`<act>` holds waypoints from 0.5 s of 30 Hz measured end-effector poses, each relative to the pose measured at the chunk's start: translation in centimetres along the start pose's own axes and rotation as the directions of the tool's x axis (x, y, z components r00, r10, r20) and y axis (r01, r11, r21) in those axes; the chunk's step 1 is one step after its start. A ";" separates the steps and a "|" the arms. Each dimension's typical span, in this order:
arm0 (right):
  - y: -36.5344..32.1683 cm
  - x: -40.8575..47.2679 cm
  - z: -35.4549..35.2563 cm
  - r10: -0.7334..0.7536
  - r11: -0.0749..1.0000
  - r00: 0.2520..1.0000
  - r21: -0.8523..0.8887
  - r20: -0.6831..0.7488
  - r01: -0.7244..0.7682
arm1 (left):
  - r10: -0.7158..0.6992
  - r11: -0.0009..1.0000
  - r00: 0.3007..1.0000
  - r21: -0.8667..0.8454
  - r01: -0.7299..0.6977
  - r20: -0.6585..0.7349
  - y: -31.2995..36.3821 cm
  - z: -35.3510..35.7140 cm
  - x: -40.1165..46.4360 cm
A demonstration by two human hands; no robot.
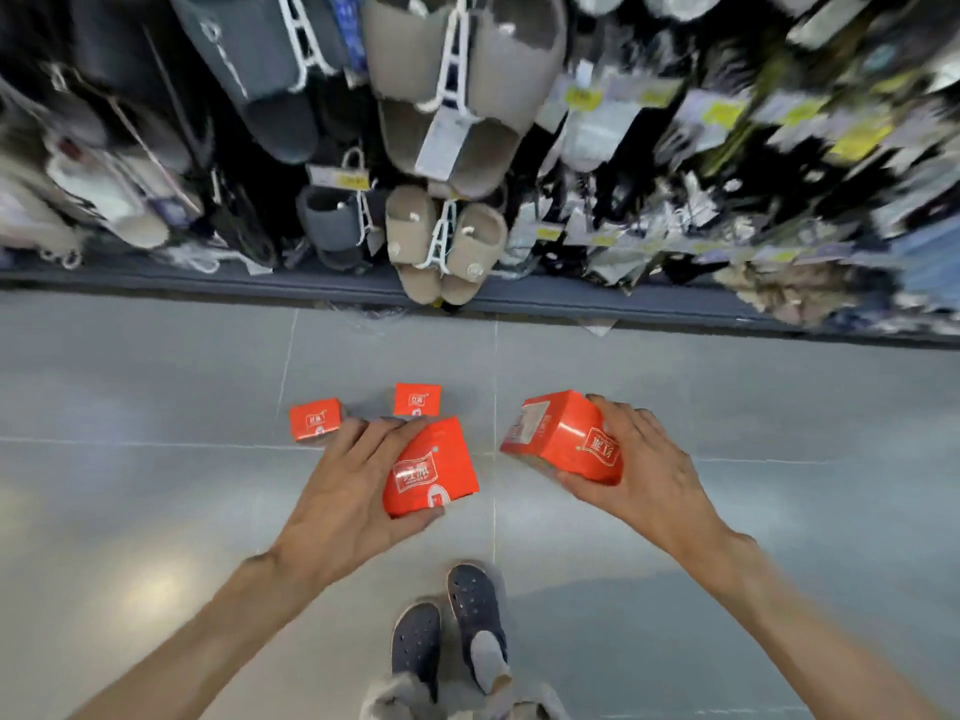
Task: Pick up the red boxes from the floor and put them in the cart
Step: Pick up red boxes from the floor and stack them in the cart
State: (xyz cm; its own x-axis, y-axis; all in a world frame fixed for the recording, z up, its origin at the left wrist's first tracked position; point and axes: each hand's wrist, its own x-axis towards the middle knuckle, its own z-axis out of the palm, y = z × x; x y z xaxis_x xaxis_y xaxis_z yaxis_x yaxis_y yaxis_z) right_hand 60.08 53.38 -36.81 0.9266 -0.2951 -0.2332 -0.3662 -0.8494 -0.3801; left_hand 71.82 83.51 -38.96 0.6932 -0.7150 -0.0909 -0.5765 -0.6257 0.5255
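Note:
My left hand (345,491) grips a red box (434,467) with white lettering, lifted above the grey tiled floor. A second red box (563,436), tilted on its side, is held in my right hand (644,470). Two smaller-looking red boxes lie on the floor beyond my hands: one (315,418) just past my left fingertips, another (417,399) a little further back. No cart is in view.
A low dark shelf edge (260,283) runs across ahead, with hanging slippers (441,246) and packaged goods above it. My feet in dark perforated clogs (447,631) stand on the floor (156,485) below my hands.

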 end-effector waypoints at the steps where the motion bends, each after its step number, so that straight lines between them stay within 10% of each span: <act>1: -0.3 -1.7 -3.7 0.030 1.000 0.999 0.007 -0.036 -0.030 | 0.022 1.000 1.000 -0.017 -0.022 -0.012 2.7 -2.4 0.6; 15: 7.1 -25.2 -39.3 0.453 0.892 0.786 0.219 -0.420 -0.397 | 0.644 0.765 0.765 -0.016 -0.644 0.021 41.0 -18.1 13.2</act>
State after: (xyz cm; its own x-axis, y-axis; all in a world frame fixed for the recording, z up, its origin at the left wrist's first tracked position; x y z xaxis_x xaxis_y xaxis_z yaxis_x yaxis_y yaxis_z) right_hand 37.49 37.61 1.61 0.5988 -0.8007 0.0207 -0.7128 -0.5445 -0.4422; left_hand 65.12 54.09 -3.28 0.1500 -0.9562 0.2515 -0.8804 -0.0134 0.4741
